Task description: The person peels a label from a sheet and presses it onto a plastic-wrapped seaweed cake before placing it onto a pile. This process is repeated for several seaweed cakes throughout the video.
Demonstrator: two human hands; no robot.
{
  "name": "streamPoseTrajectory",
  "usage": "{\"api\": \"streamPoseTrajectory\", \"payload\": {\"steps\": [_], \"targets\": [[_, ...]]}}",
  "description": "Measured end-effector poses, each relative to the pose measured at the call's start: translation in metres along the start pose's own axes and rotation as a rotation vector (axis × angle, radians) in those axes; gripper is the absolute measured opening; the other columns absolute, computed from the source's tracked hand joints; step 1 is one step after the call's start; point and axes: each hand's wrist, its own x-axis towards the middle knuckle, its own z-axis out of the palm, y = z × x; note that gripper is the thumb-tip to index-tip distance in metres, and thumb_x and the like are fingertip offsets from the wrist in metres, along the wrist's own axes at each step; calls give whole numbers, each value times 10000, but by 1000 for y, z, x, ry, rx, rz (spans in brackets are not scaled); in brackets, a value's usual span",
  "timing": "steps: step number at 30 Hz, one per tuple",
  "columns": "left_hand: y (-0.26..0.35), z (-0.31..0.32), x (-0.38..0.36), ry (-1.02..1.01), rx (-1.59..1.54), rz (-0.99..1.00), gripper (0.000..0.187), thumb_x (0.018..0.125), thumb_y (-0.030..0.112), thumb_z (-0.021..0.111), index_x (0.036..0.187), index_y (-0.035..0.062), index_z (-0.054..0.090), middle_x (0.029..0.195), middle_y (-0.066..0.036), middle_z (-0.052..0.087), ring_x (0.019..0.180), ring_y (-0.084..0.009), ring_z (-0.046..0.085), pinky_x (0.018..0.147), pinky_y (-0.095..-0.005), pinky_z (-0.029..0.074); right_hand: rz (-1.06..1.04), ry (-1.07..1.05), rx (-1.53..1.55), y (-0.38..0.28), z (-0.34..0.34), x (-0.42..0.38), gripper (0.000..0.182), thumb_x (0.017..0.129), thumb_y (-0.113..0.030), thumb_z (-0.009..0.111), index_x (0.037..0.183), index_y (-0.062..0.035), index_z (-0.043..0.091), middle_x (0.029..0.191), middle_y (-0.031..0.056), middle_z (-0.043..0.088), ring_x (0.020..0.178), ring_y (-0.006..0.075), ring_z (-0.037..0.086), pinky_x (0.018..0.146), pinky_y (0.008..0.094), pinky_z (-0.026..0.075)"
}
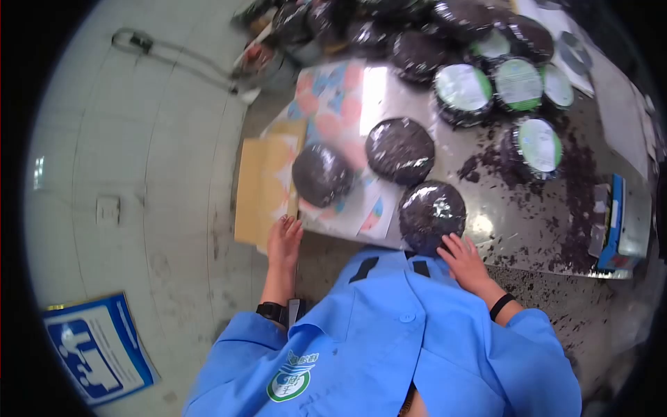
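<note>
Three dark round cakes wrapped in clear film lie on a metal table (486, 208). My right hand (464, 257) rests its fingers on the near edge of the nearest cake (431, 208). My left hand (283, 240) lies flat at the table's left corner, touching a stack of printed paper sheets (333, 104) beside a brown cardboard piece (260, 187). A second cake (321, 174) sits on the sheets just beyond that hand. The third cake (399, 149) is further back. I wear a blue jacket and dark wristbands.
Several more wrapped cakes, some with green-and-white round labels (462, 87), crowd the table's far side. Dark loose crumbs (577, 201) scatter over the right part. A blue scale (615, 222) stands at the right edge. A blue sign (97, 347) lies on the floor at left.
</note>
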Motion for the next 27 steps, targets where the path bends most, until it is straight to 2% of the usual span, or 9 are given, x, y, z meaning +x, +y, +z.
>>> {"api": "streamPoseTrajectory", "payload": {"steps": [3, 5, 7, 10, 14, 17, 21, 25, 27], "targets": [[-84, -61, -55, 182, 348, -2, 237, 918, 197, 537, 1102, 46, 533, 934, -62, 607, 779, -165, 607, 662, -272, 494, 82, 58, 112, -6, 12, 15, 548, 686, -85, 643, 1218, -101, 511, 1379, 129, 385, 1301, 316, 333, 1072, 462, 274], [-138, -89, -87, -4, 813, 57, 232, 903, 176, 553, 1086, 33, 553, 905, -69, 623, 737, -141, 605, 618, -260, 482, 252, 141, 190, -14, 5, 26, 570, 675, -83, 659, 1221, -95, 494, 1379, 150, 381, 1290, 336, 340, 1071, 447, 278], [-117, -105, -63, 53, 691, 39, 246, 899, 167, 563, 1097, 22, 549, 936, -69, 615, 780, -148, 601, 661, -270, 487, 594, 416, 277, 3, 35, 34, 747, 694, -110, 689, 1356, -12, 357, 1406, 202, 346, 1302, 351, 330, 1079, 432, 257], [-59, -124, -7, 134, 547, -51, 305, 873, 148, 603, 1128, -7, 540, 990, -75, 603, 887, -184, 591, 781, -303, 479, 962, 503, 1064, 46, 79, 57, 748, 824, -242, 667, 1400, 23, 271, 1447, 184, 297, 1310, 266, 339, 1064, 350, 285], [15, -155, 88, 202, 1353, 662, 683, 750, 271, 733, 1290, -3, 415, 1227, -203, 485, 1148, -347, 471, 941, -415, 403, 951, 552, 1032, 28, 91, 84, 750, 847, -296, 646, 1428, -40, 245, 1467, 155, 266, 1304, 249, 339, 1025, 385, 330], [32, -155, 147, 6, 1652, 508, 848, 690, 347, 765, 1352, 17, 349, 1320, -249, 391, 1189, -402, 420, 961, -454, 383, 1172, 453, 1026, -15, 82, 106, 728, 852, -331, 630, 1432, -93, 259, 1473, 124, 264, 1305, 240, 332, 1005, 423, 339], [8, -176, 195, 130, 1621, 648, 663, 740, 377, 701, 1251, 29, 462, 1219, -221, 498, 1147, -371, 476, 928, -437, 404, 1282, 394, 951, -21, 90, 118, 649, 883, -357, 562, 1419, -117, 286, 1441, 77, 319, 1267, 214, 368, 950, 433, 367], [60, -223, 263, 409, 1209, 169, 328, 825, 213, 588, 1094, 30, 550, 1071, -156, 586, 1031, -341, 537, 856, -433, 433, 1381, 294, 720, -35, 71, 119, 688, 879, -399, 565, 1423, -97, 272, 1453, 81, 318, 1276, 230, 380, 928, 427, 376], [72, -259, 287, 707, 1190, 741, 279, 856, 206, 549, 1070, 27, 563, 1017, -155, 598, 972, -337, 559, 857, -426, 433, 1333, 286, 632, -35, 68, 109, 665, 892, -368, 562, 1416, -68, 286, 1446, 120, 333, 1288, 252, 379, 969, 419, 368]]}}
